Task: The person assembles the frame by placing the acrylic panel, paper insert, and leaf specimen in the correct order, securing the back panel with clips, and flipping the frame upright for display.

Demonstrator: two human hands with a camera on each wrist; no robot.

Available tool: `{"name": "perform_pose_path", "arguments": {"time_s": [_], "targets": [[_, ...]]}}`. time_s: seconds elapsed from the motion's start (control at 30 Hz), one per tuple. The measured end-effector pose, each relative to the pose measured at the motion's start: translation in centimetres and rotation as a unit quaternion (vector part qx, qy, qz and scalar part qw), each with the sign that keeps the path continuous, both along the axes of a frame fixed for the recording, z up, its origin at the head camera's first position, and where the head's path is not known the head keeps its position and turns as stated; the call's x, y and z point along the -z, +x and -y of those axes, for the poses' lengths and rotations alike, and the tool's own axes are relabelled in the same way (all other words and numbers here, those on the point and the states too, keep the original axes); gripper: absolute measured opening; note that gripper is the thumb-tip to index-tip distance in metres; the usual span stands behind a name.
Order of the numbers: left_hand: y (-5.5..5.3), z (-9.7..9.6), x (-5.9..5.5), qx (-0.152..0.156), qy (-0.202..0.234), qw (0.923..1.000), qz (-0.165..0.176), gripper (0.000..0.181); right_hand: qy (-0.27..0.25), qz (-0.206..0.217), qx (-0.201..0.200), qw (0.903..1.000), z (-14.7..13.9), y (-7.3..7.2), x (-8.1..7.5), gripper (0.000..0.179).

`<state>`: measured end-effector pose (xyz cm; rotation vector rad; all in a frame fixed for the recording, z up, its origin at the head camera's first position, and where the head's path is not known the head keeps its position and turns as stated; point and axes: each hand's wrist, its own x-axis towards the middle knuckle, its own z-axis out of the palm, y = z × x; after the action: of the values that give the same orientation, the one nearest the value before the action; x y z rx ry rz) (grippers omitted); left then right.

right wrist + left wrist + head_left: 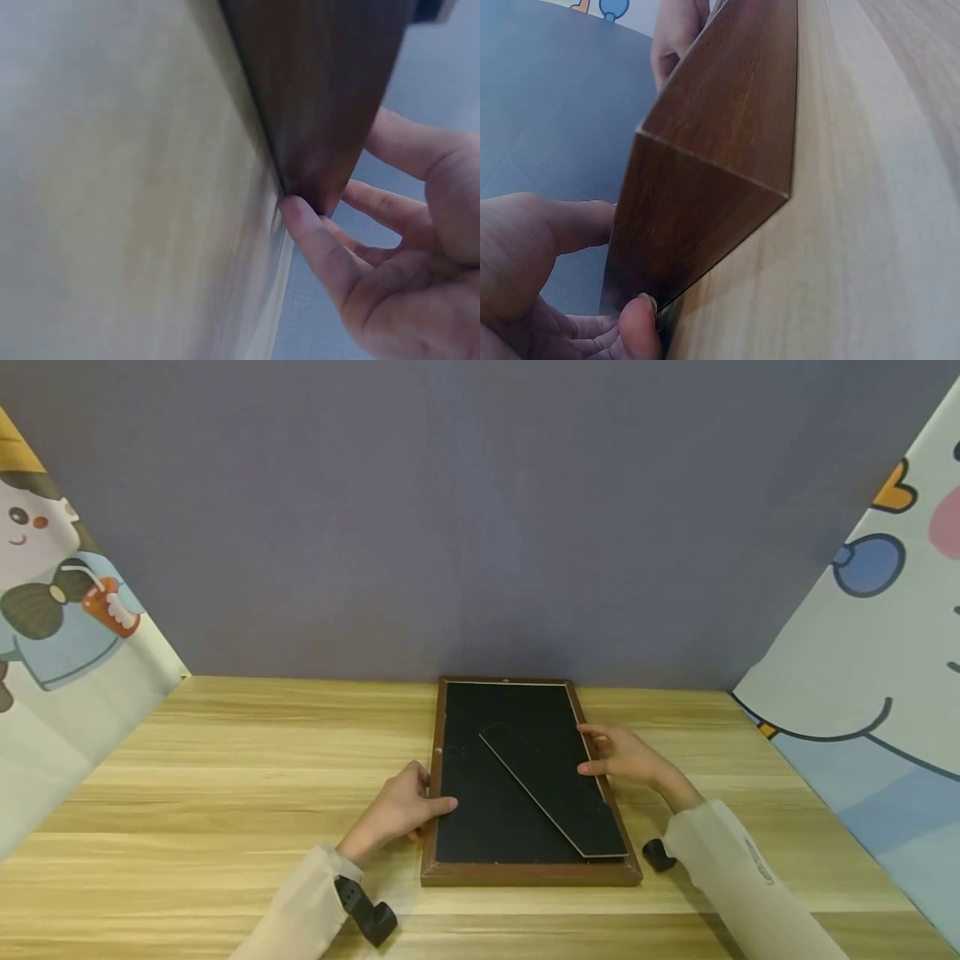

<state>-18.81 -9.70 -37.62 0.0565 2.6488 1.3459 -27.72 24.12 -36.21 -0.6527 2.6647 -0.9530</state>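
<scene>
A brown picture frame [525, 874] lies on the wooden table with its black backing board [480, 827] facing up. The slanted black stand leg [551, 793] rests across the board, its lower end near the bottom right corner. On the left side, my left hand [401, 806] grips the frame, thumb over the rim and fingers along the outer side. My right hand [630, 758] holds the opposite side higher up, thumb on the rim. In the left wrist view, a fingertip sits at the lower edge of the frame [705, 180]. The right wrist view shows a finger at the frame's bottom edge [322, 97].
The wooden table [225, 793] extends to both sides of the frame. A grey wall panel [480, 527] rises behind it. Cartoon-printed panels stand at left [75, 710] and right [832, 668]. Black wrist cameras hang at both sleeves.
</scene>
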Motion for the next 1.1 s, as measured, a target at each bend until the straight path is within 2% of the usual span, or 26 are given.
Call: {"name": "perform_pose_path", "arguments": {"time_s": [0.2,0.6,0.93,1.1], "targets": [[0.1,0.0,0.0,0.000,0.002,1.0000,-0.003,0.044,0.009,-0.026,-0.014,0.9995,-0.5,1.5,0.2,0.071],[0.5,-0.3,-0.2,-0.006,-0.003,1.0000,0.002,0.046,-0.019,-0.047,-0.047,0.9976,-1.3,4.3,0.1,0.062],[0.4,-0.2,-0.2,-0.006,-0.008,0.9999,0.005,0.046,-0.060,-0.029,-0.062,0.9959,-2.1,5.7,0.3,0.053],[0.4,-0.2,-0.2,-0.006,-0.006,0.9999,0.006,0.045,-0.081,-0.020,-0.056,0.9949,-2.5,6.2,0.3,0.047]]}}
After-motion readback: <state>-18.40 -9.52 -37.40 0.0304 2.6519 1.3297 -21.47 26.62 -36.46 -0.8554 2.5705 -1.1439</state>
